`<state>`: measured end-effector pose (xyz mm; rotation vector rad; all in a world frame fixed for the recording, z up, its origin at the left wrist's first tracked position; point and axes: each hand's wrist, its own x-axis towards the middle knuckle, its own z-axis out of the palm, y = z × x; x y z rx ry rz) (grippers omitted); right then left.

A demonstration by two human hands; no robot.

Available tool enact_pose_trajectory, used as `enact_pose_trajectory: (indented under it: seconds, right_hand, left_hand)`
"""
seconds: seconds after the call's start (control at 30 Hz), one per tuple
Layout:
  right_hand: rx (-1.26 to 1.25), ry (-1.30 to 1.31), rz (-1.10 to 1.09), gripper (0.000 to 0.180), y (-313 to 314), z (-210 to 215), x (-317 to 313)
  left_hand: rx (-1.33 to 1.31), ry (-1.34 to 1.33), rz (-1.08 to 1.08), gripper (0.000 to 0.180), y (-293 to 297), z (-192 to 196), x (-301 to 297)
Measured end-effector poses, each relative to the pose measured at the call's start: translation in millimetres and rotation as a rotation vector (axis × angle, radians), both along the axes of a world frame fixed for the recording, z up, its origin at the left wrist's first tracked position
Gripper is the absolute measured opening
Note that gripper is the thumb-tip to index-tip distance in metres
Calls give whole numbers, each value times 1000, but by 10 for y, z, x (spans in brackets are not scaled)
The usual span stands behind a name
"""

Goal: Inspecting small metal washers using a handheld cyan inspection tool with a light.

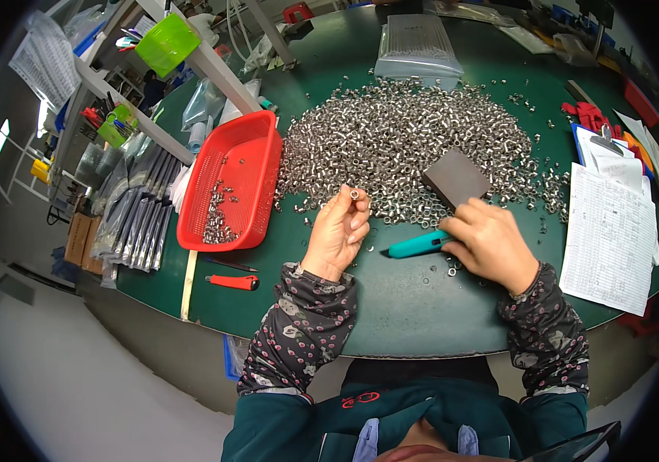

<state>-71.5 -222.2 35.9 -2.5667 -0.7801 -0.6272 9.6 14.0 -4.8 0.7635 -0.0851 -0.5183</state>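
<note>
Between the thumb and forefinger of my left hand (336, 235) is a small metal ring (355, 195), pinched at the near edge of a large heap of metal rings (399, 142). My right hand (491, 242) is closed round a teal utility knife (415, 245), whose dark tip points left toward my left hand, apart from it. A dark grey block (456, 179) rests on the heap just beyond my right hand. A few loose rings (452, 271) lie on the table below the knife.
Left of the heap stands a red plastic basket (268, 165) with some rings inside. Near it lie a red utility knife (233, 282) and a dark pen (231, 264). Printed sheets (610, 239) and a clipboard (610, 146) are at the right; a bagged stack (419, 50) sits at the back.
</note>
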Motion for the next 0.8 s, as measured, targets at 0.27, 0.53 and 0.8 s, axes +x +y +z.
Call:
enact_pose_trajectory:
  seconds: [0.27, 0.53, 0.8]
  right_hand:
    - [85, 75, 1, 21, -11, -35, -13]
    - [257, -44, -115, 23, -36, -55, 37]
    - [248, -38, -116, 24, -24, -76, 38]
  left_hand:
    - [29, -95, 77, 24, -29, 14, -34]
    - [189, -210, 105, 20, -62, 68, -59]
    - [188, -235, 54, 20, -25, 26, -49]
